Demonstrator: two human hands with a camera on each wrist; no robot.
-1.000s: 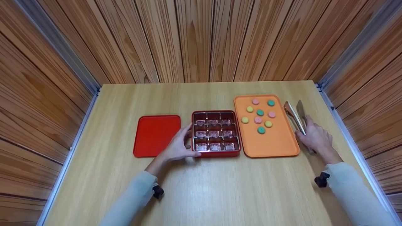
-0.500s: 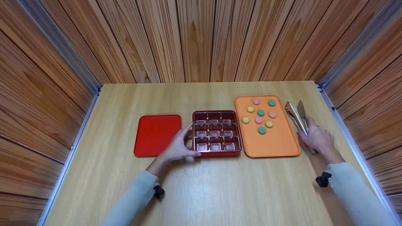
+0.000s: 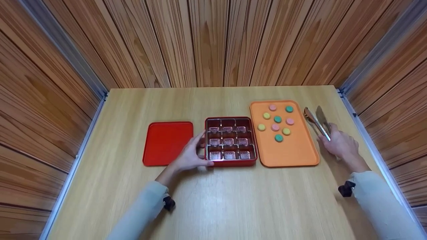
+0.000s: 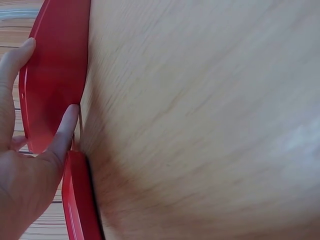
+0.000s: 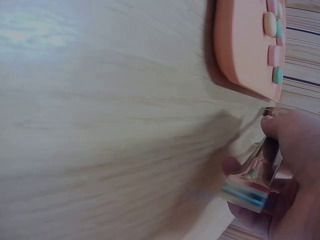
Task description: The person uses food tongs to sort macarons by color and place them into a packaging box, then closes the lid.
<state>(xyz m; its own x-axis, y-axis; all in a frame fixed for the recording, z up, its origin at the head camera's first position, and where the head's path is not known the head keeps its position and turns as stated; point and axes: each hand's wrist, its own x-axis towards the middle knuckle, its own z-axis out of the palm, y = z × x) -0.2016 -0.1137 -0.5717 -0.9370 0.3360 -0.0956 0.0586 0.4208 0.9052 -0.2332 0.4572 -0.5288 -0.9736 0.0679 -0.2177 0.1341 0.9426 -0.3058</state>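
My left hand (image 3: 189, 156) rests against the left side of a red box (image 3: 235, 163) whose insert is divided into small compartments. Its thumb touches the box near the front corner, as the left wrist view also shows, and the fingers lie spread along the left wall. On the right, my right hand (image 3: 342, 144) grips metal pastry tongs (image 3: 319, 125) near their bent end, thumb on one arm and fingers curled below. The tongs' two arms are spread apart, pointing away from me. The bent end (image 5: 245, 192) shows in the right wrist view.
An orange tray (image 3: 288, 155) carries several pink, yellow and green macarons (image 3: 286, 131), between the box and the tongs. A red square lid (image 3: 166, 143) lies left of the box, close to my left hand. Wooden walls (image 3: 213, 43) enclose the table.
My right hand has shifted slightly right, and the tongs have turned in its grip, their bent end no longer showing below it in the head view. The left hand and box stay put.
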